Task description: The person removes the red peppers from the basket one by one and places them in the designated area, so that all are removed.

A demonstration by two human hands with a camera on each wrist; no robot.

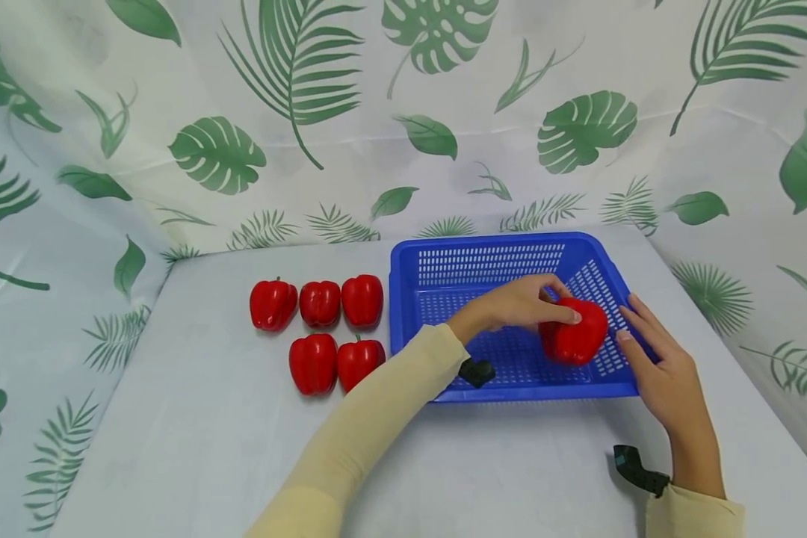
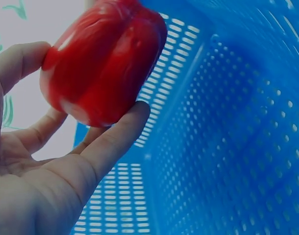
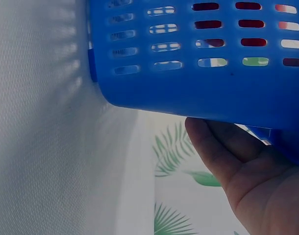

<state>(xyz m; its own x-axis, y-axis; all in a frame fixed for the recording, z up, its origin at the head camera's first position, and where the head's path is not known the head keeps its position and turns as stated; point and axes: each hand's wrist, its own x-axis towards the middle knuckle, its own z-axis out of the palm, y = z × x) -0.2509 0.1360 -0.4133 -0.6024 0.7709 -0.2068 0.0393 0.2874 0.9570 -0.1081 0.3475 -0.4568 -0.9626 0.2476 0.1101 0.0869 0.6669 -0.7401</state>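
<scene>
My left hand (image 1: 519, 302) holds a red bell pepper (image 1: 576, 338) over the right part of a blue plastic basket (image 1: 491, 240). In the left wrist view, thumb and fingers pinch the pepper (image 2: 103, 63) from either side, above the perforated basket floor. My right hand (image 1: 666, 373) rests against the basket's right rim with its fingers fairly straight. Seen from the right wrist, that hand (image 3: 257, 181) touches the rim, and part of its fingers is hidden behind the basket wall (image 3: 188, 90).
Left of the basket, several red bell peppers (image 1: 313, 365) lie in two rows on the white table (image 1: 195, 388); my left sleeve (image 1: 376, 411) passes close to the nearest one. A leaf-patterned cloth (image 1: 350, 187) hangs behind and along the sides.
</scene>
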